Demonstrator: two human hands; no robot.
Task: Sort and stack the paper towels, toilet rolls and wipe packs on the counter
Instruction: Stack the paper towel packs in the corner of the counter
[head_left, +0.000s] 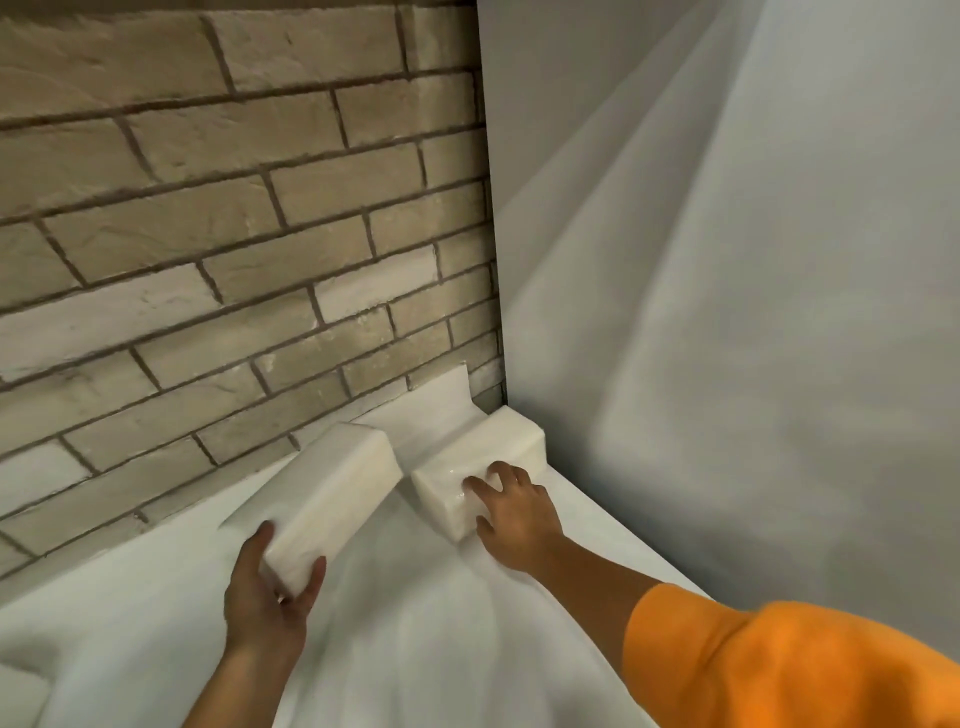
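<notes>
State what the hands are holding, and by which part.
Left hand grips the left pack by its near end. Right hand lies atop the right pack; grip unclear.

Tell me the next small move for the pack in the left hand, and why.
Probably bring the left pack rightward until it sits flush beside the corner pack. The left hand grips its near end, it is angled with a gap between them, and the right hand rests on the corner pack.

No legible text or labels anywhere.
</notes>
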